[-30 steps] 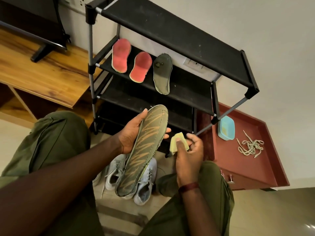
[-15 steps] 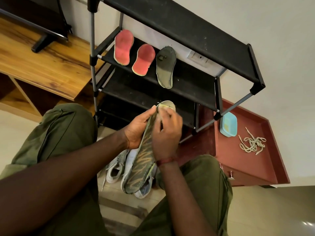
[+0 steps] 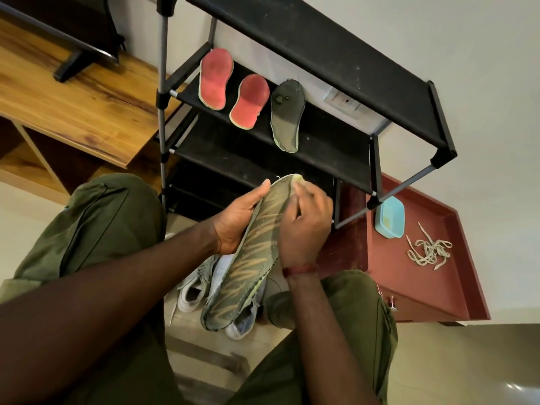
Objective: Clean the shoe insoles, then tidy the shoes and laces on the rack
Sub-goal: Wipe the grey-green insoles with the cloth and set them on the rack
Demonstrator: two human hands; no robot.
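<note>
A: Hands at centre frame. Left hand (image 3: pixel 238 219) cups the green striped insole (image 3: pixel 248 255) from its left edge, fingers closed round the side, thumb up near the toe.

B: And the insole runs diagonally, heel low by the pale sneakers (image 3: pixel 201 287) on the floor?

A: Yes. Right hand (image 3: pixel 306 220) lies on its upper right, fingers pinched on a yellow sponge (image 3: pixel 298 178) pressed at the toe tip.

B: Above?

A: Black rack (image 3: pixel 321 150): two red insoles (image 3: pixel 216 78), then a dark insole (image 3: pixel 287 118), on one shelf.

B: Far right?

A: Red tray (image 3: pixel 455 287), blue dish (image 3: pixel 390 217), loose laces (image 3: pixel 428 251) just beside it.
</note>
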